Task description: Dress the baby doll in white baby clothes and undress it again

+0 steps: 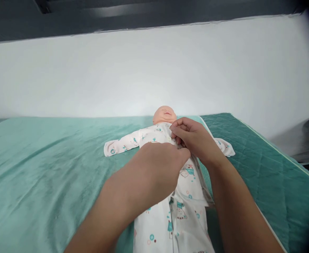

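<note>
A baby doll (162, 113) lies on its back, dressed in a white baby shirt (151, 134) with small teal and red prints. Both sleeves stretch out sideways past where its hands would show. My left hand (154, 168) is over the chest with its fingers curled in on the shirt front; its back hides what the fingertips pinch. Higher up, near the collar, my right hand (190, 135) has thumb and fingers pressed together at the shirt's front edge. Below, printed white pants (188, 225) cover the doll's legs, and the shirt's lower front hangs loose at the right.
A light teal blanket (51, 175) with soft wrinkles spreads under the doll and to the left. On the right lies a darker green quilted mat (262, 175) with a pale edge. A white wall (117, 73) rises behind, with a dark band above it.
</note>
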`<state>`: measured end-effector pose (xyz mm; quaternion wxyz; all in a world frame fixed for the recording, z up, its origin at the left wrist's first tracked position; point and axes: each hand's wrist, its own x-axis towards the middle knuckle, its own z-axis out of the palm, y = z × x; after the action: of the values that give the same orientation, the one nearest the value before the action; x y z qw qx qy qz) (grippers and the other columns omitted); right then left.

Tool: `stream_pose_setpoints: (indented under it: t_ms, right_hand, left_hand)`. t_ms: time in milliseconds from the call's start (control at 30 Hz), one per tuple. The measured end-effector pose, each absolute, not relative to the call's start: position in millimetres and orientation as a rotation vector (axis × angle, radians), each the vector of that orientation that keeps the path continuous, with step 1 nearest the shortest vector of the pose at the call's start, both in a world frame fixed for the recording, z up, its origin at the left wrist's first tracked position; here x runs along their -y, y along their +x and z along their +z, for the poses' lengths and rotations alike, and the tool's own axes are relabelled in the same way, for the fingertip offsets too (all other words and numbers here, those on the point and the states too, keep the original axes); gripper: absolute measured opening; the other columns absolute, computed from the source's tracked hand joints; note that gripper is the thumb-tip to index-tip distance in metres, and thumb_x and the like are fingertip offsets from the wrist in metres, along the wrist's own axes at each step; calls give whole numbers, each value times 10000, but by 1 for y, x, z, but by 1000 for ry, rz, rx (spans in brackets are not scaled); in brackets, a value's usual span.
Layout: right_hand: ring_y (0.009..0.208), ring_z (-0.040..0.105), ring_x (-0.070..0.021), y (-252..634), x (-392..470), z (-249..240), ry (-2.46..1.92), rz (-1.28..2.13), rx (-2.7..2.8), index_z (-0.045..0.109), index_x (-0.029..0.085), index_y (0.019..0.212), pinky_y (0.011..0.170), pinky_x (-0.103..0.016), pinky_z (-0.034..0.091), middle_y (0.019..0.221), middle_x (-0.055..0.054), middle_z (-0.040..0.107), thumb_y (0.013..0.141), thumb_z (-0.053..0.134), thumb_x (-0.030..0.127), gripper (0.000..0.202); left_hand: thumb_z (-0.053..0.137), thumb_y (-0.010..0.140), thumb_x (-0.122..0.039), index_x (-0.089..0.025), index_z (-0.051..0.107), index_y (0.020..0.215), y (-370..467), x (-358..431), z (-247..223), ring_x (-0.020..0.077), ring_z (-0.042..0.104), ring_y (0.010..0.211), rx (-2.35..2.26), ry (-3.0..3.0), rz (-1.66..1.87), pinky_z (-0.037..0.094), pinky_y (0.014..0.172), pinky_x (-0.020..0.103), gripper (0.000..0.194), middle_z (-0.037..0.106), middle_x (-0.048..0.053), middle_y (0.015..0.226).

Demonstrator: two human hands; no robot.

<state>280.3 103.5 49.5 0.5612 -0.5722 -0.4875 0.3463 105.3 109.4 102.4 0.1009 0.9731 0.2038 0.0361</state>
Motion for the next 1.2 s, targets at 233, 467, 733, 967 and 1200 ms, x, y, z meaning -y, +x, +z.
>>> stream_pose_setpoints:
  t_ms: [233,467,733,967,1200]
  right_hand:
    - [580,549,-95,281,-102,51,-1321,834,1165,602,211,822,544,-222,432,706,26,641,839,602,275,65]
    - [565,538,-88,281,-101,52,-1357,828,1184,605,208,833,521,-213,419,727,19,647,843,593,281,75]
    - [585,534,-96,279,-101,54,-1363,826,1188,599,208,837,555,-231,428,728,17,642,837,592,299,91]
    - [552,515,-133,283,-76,72,-1687,798,1464,608,220,728,463,-250,350,644,-1,615,812,545,265,115]
    - [501,368,-108,278,-55,83,-1904,759,1807,574,228,647,399,-262,222,608,7,540,841,532,308,215]
  left_hand:
    - [383,844,-62,-211,483,789,106,-107,101,139,442,577,-643,2959,161,237,518,306,188,583,-5,769]
    - [389,849,-70,-211,475,743,105,-108,100,139,406,534,-693,2930,74,221,524,323,196,540,-10,684]
    - [379,816,-19,-213,495,817,102,-108,102,159,481,639,-658,2932,120,268,561,316,226,587,9,788]
    - [367,820,-40,-204,465,774,99,-117,101,147,462,628,-644,2843,145,271,556,312,196,577,1,756]
    - [422,828,-136,-192,493,734,96,-131,104,129,483,656,-559,2652,77,303,561,295,130,596,-1,779]
